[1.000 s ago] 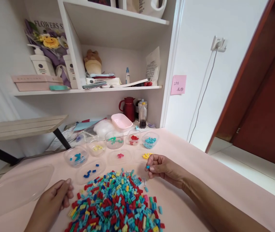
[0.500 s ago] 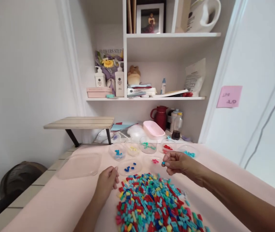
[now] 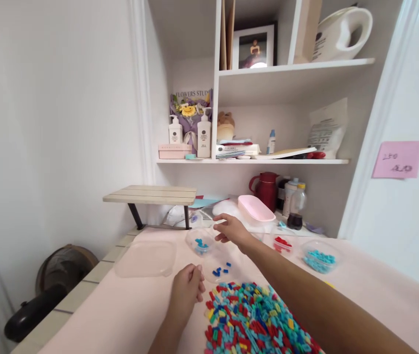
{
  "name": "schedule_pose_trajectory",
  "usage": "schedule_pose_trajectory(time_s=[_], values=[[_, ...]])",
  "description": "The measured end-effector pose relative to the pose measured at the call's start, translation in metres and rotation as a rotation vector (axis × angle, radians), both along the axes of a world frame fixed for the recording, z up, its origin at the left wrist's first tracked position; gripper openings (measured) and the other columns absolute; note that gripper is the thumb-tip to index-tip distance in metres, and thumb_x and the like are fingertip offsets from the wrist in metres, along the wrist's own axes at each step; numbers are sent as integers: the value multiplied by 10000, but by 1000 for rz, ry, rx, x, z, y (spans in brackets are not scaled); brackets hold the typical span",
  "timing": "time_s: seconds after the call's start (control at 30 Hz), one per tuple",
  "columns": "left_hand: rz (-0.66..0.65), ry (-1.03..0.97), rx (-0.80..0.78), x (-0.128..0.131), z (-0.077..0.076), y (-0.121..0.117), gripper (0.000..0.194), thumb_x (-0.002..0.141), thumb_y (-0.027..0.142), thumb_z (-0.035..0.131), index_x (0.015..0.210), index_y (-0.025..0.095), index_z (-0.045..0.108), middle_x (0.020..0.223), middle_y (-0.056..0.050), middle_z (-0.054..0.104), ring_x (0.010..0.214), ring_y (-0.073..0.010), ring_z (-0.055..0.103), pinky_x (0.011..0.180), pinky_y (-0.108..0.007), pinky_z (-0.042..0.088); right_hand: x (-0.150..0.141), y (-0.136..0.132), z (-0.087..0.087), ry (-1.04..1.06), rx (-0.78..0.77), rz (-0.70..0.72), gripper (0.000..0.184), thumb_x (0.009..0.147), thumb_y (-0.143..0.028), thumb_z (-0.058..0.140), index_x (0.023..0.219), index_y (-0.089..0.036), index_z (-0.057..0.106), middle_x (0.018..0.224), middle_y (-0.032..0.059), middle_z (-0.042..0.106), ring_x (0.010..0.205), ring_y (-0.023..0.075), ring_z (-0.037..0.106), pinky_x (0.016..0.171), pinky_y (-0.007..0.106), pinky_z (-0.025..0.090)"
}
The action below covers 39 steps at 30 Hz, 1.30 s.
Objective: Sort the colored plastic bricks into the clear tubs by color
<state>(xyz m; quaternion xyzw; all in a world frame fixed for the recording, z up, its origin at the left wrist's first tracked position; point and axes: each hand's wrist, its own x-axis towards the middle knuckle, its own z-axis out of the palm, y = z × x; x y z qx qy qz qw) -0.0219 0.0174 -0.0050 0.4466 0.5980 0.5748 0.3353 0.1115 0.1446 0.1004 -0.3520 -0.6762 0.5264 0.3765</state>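
A heap of small red, teal, blue and yellow plastic bricks [image 3: 253, 324] lies on the pink table [image 3: 121, 314] in front of me. My right hand [image 3: 231, 228] reaches across it to the far left and hovers just over a clear bowl holding a few blue bricks [image 3: 200, 244]. Its fingers are stretched out, and I see no brick in them. My left hand [image 3: 189, 286] rests on the table at the heap's left edge with its fingers curled in. A clear lid with dark blue bricks [image 3: 220, 270] lies between the two hands.
Clear bowls of red bricks [image 3: 283, 243] and light blue bricks [image 3: 318, 258] stand to the right. A large clear lid [image 3: 146, 258] lies to the left. Behind are a pink tub [image 3: 255, 209], a red jug [image 3: 266, 189], a bottle [image 3: 297, 204], a low wooden stand [image 3: 150, 195] and shelves.
My right hand moved left and away from me, from beside the heap to over the bowl of blue bricks; the small blue brick it pinched no longer shows. The view swung left.
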Motion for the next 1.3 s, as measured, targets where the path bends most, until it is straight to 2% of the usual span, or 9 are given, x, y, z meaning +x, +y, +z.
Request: schedule_pose_trajectory(time_s=[0.1,0.2,0.33,0.5,0.67,0.83,0.97,1.1,1.3], values=[[5,1,0,-1,1,0,434,737,617,522,605,204,517,447,28,549,310,-83,453,354,-207,285,10,-10,-5,-2,11,-4,192,756,-256,659,920,-187,586,803,19,648,555,112,644,480,204,447],[-4,8,-4,-2,3,-1,422,732,602,540,612,197,536,463,27,560,331,-87,465,372,-207,312,42,-28,-12,-31,38,59,186,806,-337,608,879,-166,604,806,36,664,555,112,642,454,196,432],[-26,19,-12,-3,9,-4,419,709,596,577,636,184,565,502,27,576,376,-86,476,397,-202,333,112,-53,-16,-156,112,131,259,842,-404,556,896,-160,627,758,27,671,518,103,616,423,192,393],[-61,44,-53,-6,12,1,426,684,596,619,655,171,592,533,21,590,421,-97,492,418,-207,354,210,-83,-19,-441,63,155,198,844,-310,542,929,-175,658,690,2,646,514,106,593,477,209,421],[-55,109,-88,-5,13,4,422,678,603,621,671,182,610,563,13,618,462,-114,519,446,-222,402,267,-124,-32,-707,129,185,290,741,-178,628,1025,-233,658,841,6,672,680,134,612,581,218,436],[-25,124,-94,-4,14,4,414,647,602,640,668,191,601,555,10,623,460,-121,514,430,-226,400,276,-150,-47,-779,196,171,340,669,-124,656,992,-229,644,898,16,637,733,138,574,602,213,404],[-28,136,-93,-5,14,5,425,632,613,640,684,193,596,551,7,622,465,-131,517,440,-239,405,268,-149,-61,-762,228,69,262,683,-178,664,942,-220,645,841,10,605,705,135,532,607,222,390],[-41,145,-97,-5,16,4,437,633,626,633,680,193,586,554,6,617,464,-136,516,443,-247,399,264,-143,-75,-726,254,5,237,695,-121,603,899,-223,668,826,8,613,710,133,542,627,228,390],[-43,123,-102,-3,17,3,435,647,616,639,697,186,588,551,11,610,467,-127,502,442,-239,389,265,-147,-79,-622,221,-54,162,689,-131,609,823,-198,670,848,16,623,680,123,549,590,214,401]])
